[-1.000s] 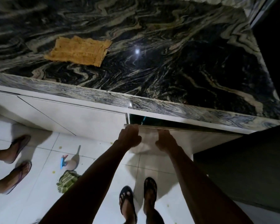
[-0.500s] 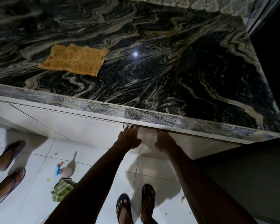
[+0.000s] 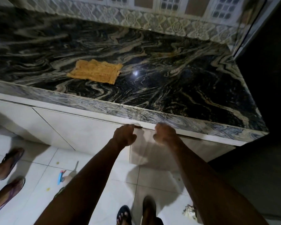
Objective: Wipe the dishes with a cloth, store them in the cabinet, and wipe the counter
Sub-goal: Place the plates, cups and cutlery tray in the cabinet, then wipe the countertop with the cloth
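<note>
A dark marble tabletop (image 3: 169, 82) with pale swirling veins fills most of the scene, backed along its far edge by a patterned tile wall (image 3: 152, 21). Below its near edge runs a row of white cabinet doors (image 3: 81, 132), and the one on the right (image 3: 152, 151) sits closed or nearly so under the stone lip. White floor tiles (image 3: 39, 184) spread out near the viewer. An orange cloth (image 3: 95, 72) lies flat on the tabletop, left of centre and well apart from both hands. The left hand (image 3: 124, 135) has its fingers curled at the top edge of the right cabinet door, its grip apparently hooked on that edge. The right hand (image 3: 165, 133) is just beside it at the same edge, its fingers curled too, though blur hides whether they hold the door. The person's feet in sandals (image 3: 136, 211) stand near the bottom. Another person's sandalled feet (image 3: 8, 176) are at the far left. A small blue brush (image 3: 61, 175) lies on the floor between them.
</note>
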`<state>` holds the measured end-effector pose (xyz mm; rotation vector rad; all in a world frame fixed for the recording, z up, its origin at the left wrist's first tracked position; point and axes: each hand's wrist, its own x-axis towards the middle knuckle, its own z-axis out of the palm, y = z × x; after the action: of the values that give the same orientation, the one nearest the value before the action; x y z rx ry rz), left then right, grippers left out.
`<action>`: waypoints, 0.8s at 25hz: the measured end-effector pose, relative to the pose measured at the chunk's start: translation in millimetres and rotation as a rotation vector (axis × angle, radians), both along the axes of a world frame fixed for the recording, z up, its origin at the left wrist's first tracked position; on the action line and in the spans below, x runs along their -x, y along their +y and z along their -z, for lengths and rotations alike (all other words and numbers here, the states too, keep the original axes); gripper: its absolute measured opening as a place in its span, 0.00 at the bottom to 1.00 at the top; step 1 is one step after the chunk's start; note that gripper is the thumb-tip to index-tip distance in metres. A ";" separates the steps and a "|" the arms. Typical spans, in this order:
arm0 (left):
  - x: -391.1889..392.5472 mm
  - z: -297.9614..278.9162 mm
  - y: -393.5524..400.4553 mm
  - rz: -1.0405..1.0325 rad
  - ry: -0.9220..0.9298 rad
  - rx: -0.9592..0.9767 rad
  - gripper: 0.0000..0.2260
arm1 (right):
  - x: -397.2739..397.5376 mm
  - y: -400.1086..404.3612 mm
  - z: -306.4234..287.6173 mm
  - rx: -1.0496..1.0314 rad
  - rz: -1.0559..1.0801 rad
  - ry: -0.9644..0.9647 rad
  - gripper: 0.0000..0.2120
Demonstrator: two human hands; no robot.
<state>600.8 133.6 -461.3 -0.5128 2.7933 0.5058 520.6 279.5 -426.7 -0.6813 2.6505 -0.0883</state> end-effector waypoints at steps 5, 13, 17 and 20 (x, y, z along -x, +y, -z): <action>-7.3 -66.1 -34.1 -0.052 0.207 0.128 0.13 | -9.2 -61.8 -77.9 0.095 -0.166 0.214 0.15; 11.8 -129.6 -108.8 -0.207 0.351 0.238 0.13 | 31.5 -130.4 -132.4 0.189 -0.289 0.380 0.12; 40.9 -136.9 -149.5 -0.240 0.336 0.319 0.14 | 63.3 -177.3 -127.1 0.184 -0.391 0.353 0.13; 53.7 -128.8 -174.5 -0.232 0.213 0.396 0.16 | 76.4 -205.0 -116.7 0.169 -0.510 0.255 0.17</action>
<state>547.2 -40.9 -332.4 -0.9217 3.0694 0.0438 444.2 74.5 -310.0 -1.4900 2.6273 -0.0855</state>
